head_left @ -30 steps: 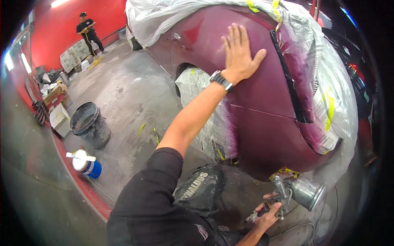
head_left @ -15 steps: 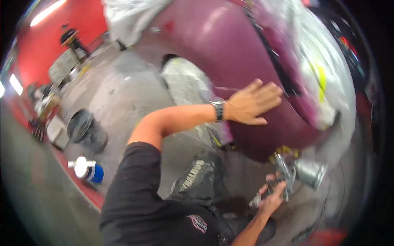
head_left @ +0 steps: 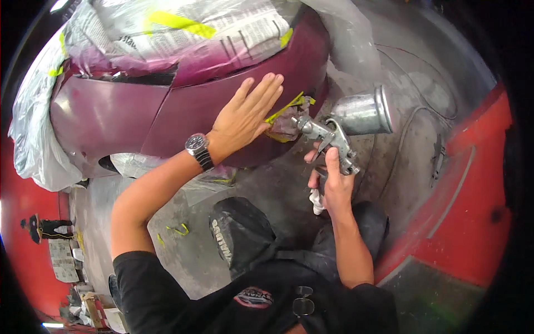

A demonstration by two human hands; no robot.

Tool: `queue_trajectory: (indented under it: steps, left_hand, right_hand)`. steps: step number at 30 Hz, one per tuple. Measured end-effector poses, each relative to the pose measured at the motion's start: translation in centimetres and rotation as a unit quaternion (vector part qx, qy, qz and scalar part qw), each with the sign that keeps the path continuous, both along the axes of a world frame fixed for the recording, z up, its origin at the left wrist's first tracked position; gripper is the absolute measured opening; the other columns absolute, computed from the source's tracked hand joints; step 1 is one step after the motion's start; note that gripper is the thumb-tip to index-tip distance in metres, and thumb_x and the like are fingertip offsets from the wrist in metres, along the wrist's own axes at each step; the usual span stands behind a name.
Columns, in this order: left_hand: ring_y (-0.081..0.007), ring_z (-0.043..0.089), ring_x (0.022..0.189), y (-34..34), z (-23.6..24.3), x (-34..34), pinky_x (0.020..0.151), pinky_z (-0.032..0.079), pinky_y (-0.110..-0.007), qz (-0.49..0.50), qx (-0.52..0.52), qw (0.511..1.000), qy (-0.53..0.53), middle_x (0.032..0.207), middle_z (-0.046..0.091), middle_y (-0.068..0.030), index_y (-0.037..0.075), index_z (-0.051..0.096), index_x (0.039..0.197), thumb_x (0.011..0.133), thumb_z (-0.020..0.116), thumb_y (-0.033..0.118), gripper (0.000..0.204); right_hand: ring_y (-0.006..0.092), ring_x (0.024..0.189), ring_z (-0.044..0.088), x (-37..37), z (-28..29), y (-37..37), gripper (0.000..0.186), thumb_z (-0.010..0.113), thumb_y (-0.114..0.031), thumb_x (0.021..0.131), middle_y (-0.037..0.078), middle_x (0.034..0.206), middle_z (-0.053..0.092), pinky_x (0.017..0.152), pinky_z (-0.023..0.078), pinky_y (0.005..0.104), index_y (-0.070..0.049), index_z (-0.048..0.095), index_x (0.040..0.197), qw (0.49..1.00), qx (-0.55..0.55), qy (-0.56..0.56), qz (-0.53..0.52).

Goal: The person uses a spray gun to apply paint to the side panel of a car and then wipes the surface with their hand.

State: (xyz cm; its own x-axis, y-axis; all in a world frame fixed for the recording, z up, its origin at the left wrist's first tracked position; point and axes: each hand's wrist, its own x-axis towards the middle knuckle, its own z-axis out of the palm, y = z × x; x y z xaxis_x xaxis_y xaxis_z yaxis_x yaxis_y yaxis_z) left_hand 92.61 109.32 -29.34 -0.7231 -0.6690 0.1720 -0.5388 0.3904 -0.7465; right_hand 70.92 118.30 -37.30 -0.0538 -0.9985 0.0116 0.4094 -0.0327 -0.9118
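My left hand (head_left: 245, 119) is flat, fingers stretched out, over the dull maroon car bumper panel (head_left: 194, 119); I cannot tell whether the palm touches the paint. A wristwatch (head_left: 198, 149) circles that wrist. In my right hand (head_left: 336, 189) is a metal spray gun (head_left: 328, 139), its round silver cup (head_left: 359, 114) tilting to the right. The nozzle points left, toward a paper-covered opening (head_left: 285, 123) edged with yellow tape low on the bumper. A whitish piece (head_left: 316, 201) shows at the base of the gun's handle.
Newspaper (head_left: 206, 33), yellow tape and clear plastic sheeting (head_left: 41, 133) cover other parts of the car. Hoses (head_left: 411, 111) lie on the concrete floor at right, beside a red wall (head_left: 478, 183). Another person (head_left: 47, 228) stands far left. Tape scraps (head_left: 179, 229) lie on the floor.
My view has swung right along the car, bringing the bumper corner and red wall into sight. The spray gun sits higher in view, still in my right hand; my left hand stays flat.
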Motion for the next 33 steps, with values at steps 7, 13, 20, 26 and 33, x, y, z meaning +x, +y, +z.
queue_trajectory:
  steps: [7, 13, 20, 26, 33]
  left_hand:
    - [-0.0286, 0.019, 0.152, -4.2, 0.5, -5.0, 0.124, 0.012, -0.047, 0.032, 0.015, 0.999, -0.030, 0.163, 0.026, -0.0145, 0.002, 0.035, 0.152, 0.088, 0.058, 0.057, 0.088]
    - [-0.0284, 0.019, 0.152, -3.7, 2.6, -4.2, 0.124, 0.012, -0.048, -0.001, 0.092, 0.996, -0.016, 0.162, 0.027, -0.0138, 0.002, 0.034, 0.152, 0.088, 0.061, 0.050, 0.085]
    - [-0.0266, 0.024, 0.151, -3.8, 5.3, -2.9, 0.123, 0.016, -0.047, -0.061, 0.153, 0.986, -0.022, 0.160, 0.032, -0.0112, 0.001, 0.039, 0.149, 0.093, 0.060, 0.029, 0.067]
    - [-0.0323, 0.021, 0.151, -1.8, 2.4, -4.3, 0.120, 0.017, -0.055, -0.024, 0.099, 0.992, 0.074, 0.161, 0.029, -0.0139, 0.002, 0.037, 0.151, 0.074, 0.072, 0.060, 0.103]
    - [-0.0296, 0.018, 0.152, -1.1, 1.8, -4.3, 0.121, 0.016, -0.052, 0.037, 0.073, 0.997, -0.013, 0.163, 0.024, -0.0109, 0.005, 0.030, 0.155, 0.069, 0.077, 0.056, 0.111]
  right_hand:
    - [0.0085, 0.047, 0.051, -1.9, 0.3, -0.3, 0.040, 0.054, -0.038, 0.103, 0.008, 0.090, 0.068, 0.042, 0.037, 0.0222, -0.002, 0.063, 0.116, 0.998, 0.000, -0.057, -0.037]
    - [0.0080, 0.047, 0.052, -3.5, 0.7, -0.2, 0.040, 0.055, -0.038, 0.103, 0.007, 0.089, 0.069, 0.042, 0.038, 0.0231, -0.001, 0.063, 0.116, 0.997, 0.020, -0.066, -0.045]
    - [0.0113, 0.045, 0.051, -4.6, 0.6, -0.7, 0.044, 0.054, -0.041, 0.103, 0.011, 0.088, 0.069, 0.042, 0.041, 0.0259, 0.000, 0.062, 0.117, 0.997, 0.026, -0.053, -0.046]
    - [0.0105, 0.047, 0.051, -4.2, 0.6, -0.1, 0.042, 0.055, -0.040, 0.103, 0.010, 0.089, 0.069, 0.042, 0.040, 0.0248, -0.001, 0.063, 0.116, 0.997, 0.037, -0.052, -0.034]
    - [0.0103, 0.048, 0.052, -4.1, 0.2, 0.1, 0.041, 0.056, -0.039, 0.102, 0.009, 0.091, 0.068, 0.042, 0.040, 0.0245, -0.001, 0.063, 0.115, 0.999, 0.031, -0.033, -0.019]
